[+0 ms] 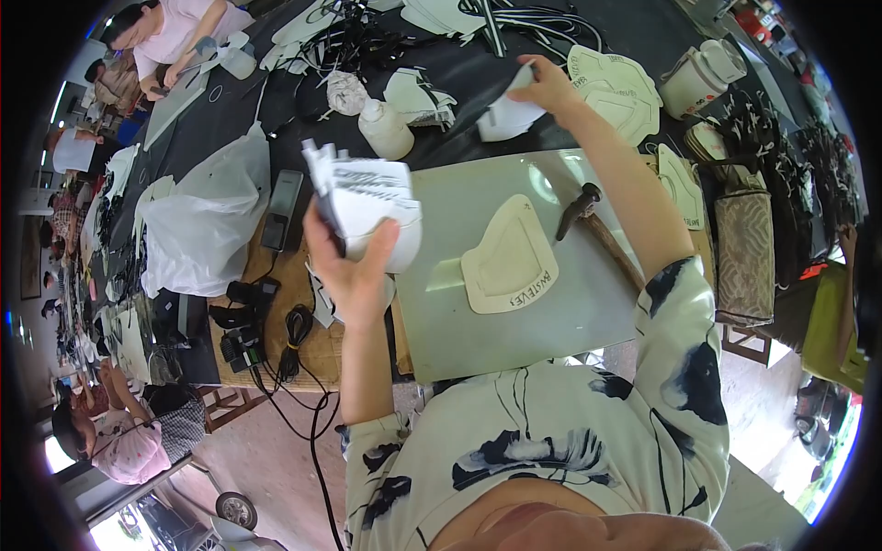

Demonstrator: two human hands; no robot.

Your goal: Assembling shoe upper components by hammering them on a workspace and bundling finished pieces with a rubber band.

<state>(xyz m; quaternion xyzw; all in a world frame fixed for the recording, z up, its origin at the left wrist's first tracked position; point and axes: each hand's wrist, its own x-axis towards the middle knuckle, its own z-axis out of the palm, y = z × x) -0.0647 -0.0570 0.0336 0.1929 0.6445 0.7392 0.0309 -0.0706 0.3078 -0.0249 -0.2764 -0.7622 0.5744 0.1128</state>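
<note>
1. Left of centre, the left hand (354, 280) grips a white stack (372, 184), thumb across the near face and fingers behind, probably to keep its loose layers together; the upper edges fan out unevenly.
2. At upper centre, the right hand (549, 89) has its fingers closed on the edge of some white pieces (510, 118); an edge hold likely leaves their faces free. Whether they touch the table (294, 138) I cannot tell.
3. Mid-frame, a cream template (510, 262) lies flat on the board (441, 340), which seems to serve as a smooth, firm work surface.
4. Right of it, the hammer (581, 209) rests with its handle toward the lower right, seemingly within easy right-hand reach.
5. At upper right, more templates (614, 92) lie overlapped, perhaps to save room.
</note>
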